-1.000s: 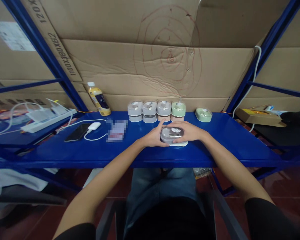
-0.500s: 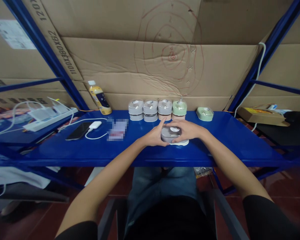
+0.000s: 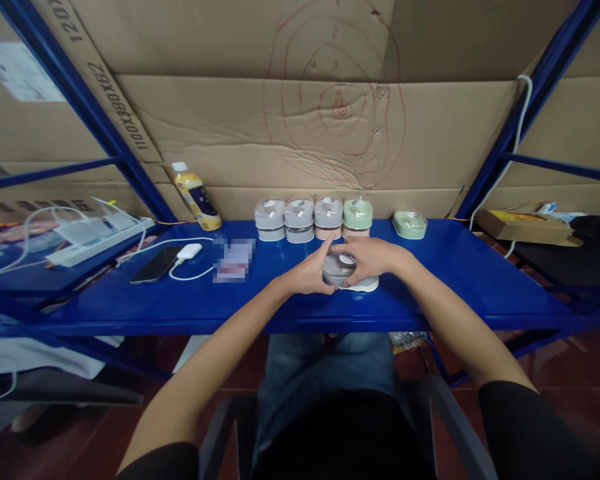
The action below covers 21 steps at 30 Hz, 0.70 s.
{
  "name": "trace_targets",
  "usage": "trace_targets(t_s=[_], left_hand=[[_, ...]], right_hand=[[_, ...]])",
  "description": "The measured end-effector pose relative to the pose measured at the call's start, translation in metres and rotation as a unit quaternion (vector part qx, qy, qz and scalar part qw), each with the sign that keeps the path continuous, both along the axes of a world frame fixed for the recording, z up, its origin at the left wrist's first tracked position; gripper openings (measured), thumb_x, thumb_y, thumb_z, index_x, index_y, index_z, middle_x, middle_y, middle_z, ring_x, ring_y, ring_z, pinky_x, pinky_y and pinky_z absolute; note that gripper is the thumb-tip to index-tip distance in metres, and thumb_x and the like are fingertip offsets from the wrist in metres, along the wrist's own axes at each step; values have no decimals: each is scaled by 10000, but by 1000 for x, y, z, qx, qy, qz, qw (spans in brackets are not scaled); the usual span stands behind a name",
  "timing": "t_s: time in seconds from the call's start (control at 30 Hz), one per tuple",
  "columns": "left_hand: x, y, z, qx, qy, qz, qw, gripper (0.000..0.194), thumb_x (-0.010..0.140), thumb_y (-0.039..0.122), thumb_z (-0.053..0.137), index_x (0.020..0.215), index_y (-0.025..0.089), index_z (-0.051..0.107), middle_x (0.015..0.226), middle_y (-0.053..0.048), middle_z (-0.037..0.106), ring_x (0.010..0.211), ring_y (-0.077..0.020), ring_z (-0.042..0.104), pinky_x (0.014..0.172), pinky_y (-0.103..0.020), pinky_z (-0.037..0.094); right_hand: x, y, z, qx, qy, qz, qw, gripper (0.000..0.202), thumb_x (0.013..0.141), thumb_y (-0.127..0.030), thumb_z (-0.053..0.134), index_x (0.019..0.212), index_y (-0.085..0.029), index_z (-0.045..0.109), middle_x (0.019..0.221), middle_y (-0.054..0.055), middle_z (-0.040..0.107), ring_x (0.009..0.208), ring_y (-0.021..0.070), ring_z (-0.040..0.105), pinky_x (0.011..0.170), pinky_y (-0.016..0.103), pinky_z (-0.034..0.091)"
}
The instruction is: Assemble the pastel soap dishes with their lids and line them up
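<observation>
A small grey lidded container (image 3: 339,269) with a clear top and a round white label is held between both hands, near the front edge of the blue shelf. My left hand (image 3: 310,272) wraps its left side, thumb up. From the right, my right hand (image 3: 375,259) curves over its top and far side. Beneath my right hand shows part of a pale, white-edged piece (image 3: 366,285), mostly covered. Behind the hands stand stacked pairs of similar containers: grey ones (image 3: 270,213) at left and a green one (image 3: 358,213) on a pinkish one at right.
A single green container (image 3: 410,225) sits at the back right. On the left are a yellow bottle (image 3: 199,197), a black phone (image 3: 156,263), a white charger (image 3: 189,251) with its cable, and a blurred packet (image 3: 235,260). A cardboard box (image 3: 527,229) is beyond the right post.
Both hands keep their grip on the grey container, which has tilted or shifted slightly. My right hand has moved a little further over it. The camera view has shifted slightly.
</observation>
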<state>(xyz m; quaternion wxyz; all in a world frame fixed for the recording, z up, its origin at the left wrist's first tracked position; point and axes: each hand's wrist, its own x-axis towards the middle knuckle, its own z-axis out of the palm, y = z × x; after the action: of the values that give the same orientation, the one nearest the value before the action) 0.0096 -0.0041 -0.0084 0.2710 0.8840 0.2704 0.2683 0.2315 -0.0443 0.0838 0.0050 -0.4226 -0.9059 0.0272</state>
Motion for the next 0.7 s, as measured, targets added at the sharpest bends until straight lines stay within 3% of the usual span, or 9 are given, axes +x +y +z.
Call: trace_targets(t_s=[0.13,0.4,0.57,0.7], left_hand=[[0,0,0,-3,-5,-4,1000,1442,648,275,874,1758,189,-42,1755,-255,307,1601,-489,362,1269,-604,393],[0,3,-3,-2,-8,-11,1000,1454,656,310,911,1761,197,-28,1820,-238,103,1675,-511,136,1341,-617,286],[-1,3,-2,13,-1,-18,1000,1452,666,318,909,1759,179,-37,1817,-240,110,1686,-480,130,1364,-611,223],[-4,5,-4,-7,-3,-4,1000,1454,671,343,919,1760,179,-31,1797,-240,199,1672,-472,207,1357,-614,241]], right_hand=[[-2,3,4,-15,-18,6,1000,943,741,-501,882,1592,-251,563,1260,132,770,1054,339,714,735,331,472],[-13,-5,14,-20,-73,-42,996,963,691,-550,913,1550,-244,602,1318,160,754,1090,372,728,730,342,495],[-21,-6,20,-19,-98,-37,994,851,737,-558,886,1491,-241,651,1291,158,762,1115,384,723,743,358,504],[-15,1,11,-19,-69,-22,997,898,727,-551,904,1530,-259,626,1284,153,751,1114,382,714,771,365,518]])
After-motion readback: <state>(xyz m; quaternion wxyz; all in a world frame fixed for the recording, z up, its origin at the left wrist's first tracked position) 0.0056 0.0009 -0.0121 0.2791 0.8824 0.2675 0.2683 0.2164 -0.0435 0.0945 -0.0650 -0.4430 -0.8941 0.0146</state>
